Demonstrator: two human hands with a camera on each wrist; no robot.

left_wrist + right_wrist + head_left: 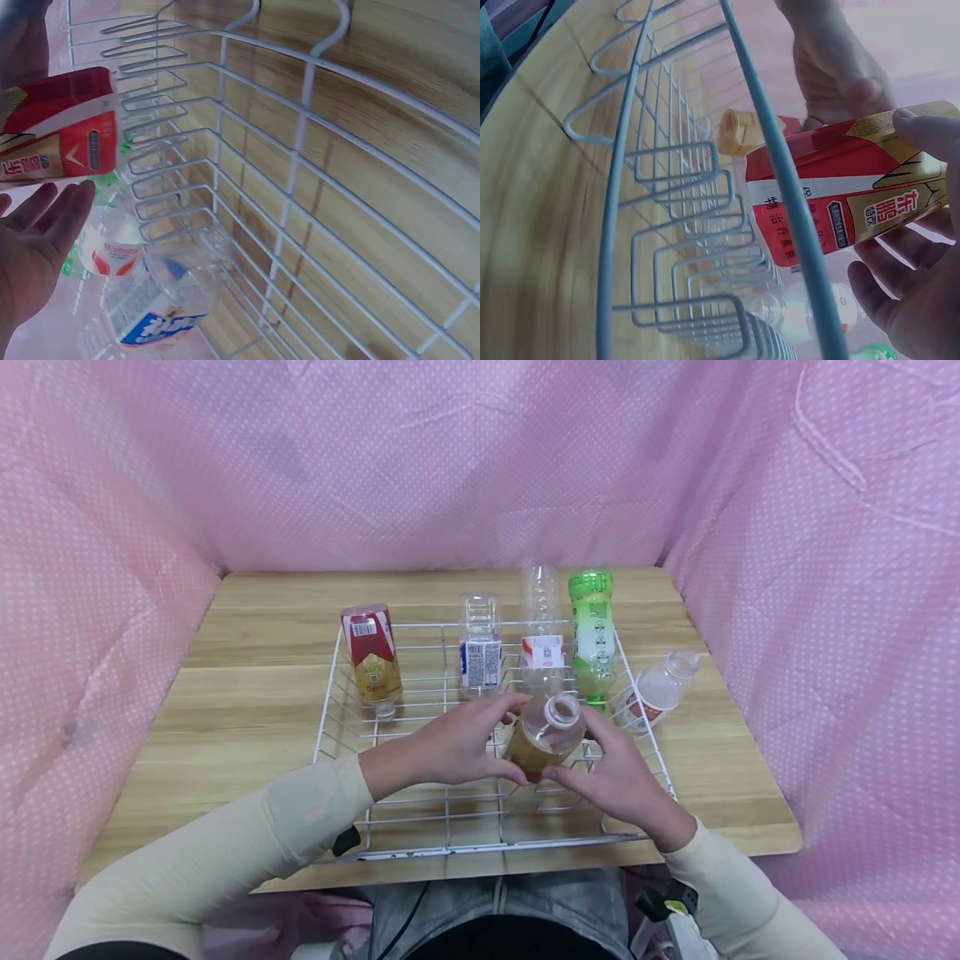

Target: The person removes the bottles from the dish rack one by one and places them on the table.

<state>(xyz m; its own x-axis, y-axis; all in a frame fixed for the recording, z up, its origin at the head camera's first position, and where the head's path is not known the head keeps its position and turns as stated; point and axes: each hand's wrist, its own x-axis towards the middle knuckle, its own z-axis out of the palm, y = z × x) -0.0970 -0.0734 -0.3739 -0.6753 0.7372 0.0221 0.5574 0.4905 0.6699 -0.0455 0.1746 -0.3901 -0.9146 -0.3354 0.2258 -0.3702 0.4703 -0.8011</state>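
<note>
Above the front part of a white wire rack [447,810], my right hand [618,768] grips a clear plastic drink bottle [542,745] with a red and gold label. Its uncapped mouth tilts up toward the head camera. In the right wrist view, the thumb [930,135] lies along the label and the other fingers curl beneath. My left hand [461,739] is spread at the bottle's left side, its thumb and fingers apart. Those fingers look fairly straight beside the red label in the left wrist view, fingertips right at its edge.
Several bottles lean neck-down in the rack: a red and gold one [372,656], a blue-labelled one [480,652], a tall clear one [542,652] and a green one [592,631]. Another clear bottle [663,685] leans at the right rim. Pink curtains [450,468] surround the wooden table [247,693].
</note>
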